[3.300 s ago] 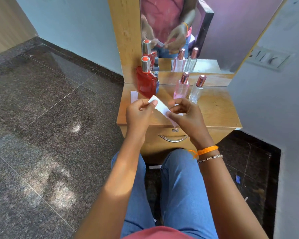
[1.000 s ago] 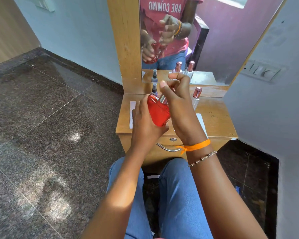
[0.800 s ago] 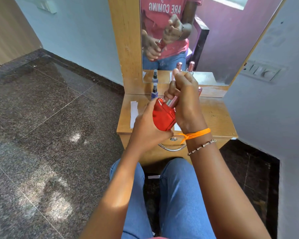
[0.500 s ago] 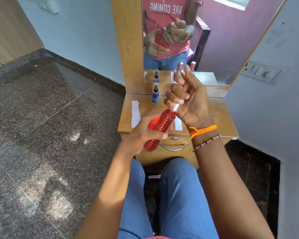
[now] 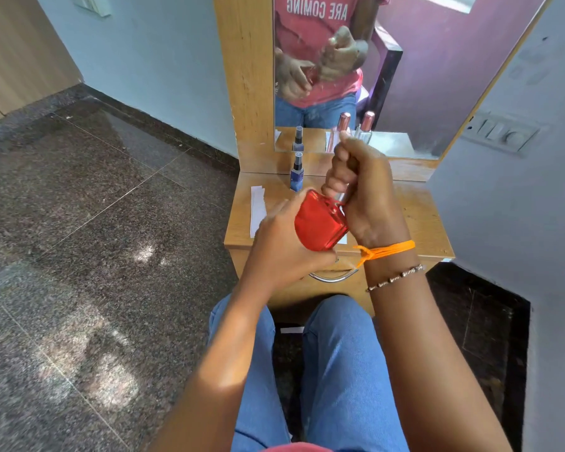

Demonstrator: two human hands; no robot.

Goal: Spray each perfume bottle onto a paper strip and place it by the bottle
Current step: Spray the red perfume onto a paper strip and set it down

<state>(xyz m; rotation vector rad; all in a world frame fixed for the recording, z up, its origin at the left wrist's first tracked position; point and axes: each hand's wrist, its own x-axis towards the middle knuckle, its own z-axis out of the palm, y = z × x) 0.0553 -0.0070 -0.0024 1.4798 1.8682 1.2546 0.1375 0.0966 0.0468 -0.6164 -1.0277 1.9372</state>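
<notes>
Turned broadside again, red bottle (image 5: 320, 223) between both hands.

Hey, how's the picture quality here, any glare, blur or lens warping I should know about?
Head view: wide-angle warping bows the walls and floor lines near the edges; dappled sunlight patches fall on the granite floor; the mirror reflection of the hands looks smeared; the red perfume bottle glows brightly, held sharp enough between the left hand and right hand.

Both forearms reach forward, the left hand (image 5: 282, 246) cupped with fingers curled and the right hand (image 5: 364, 194) fisted just above it.
</notes>
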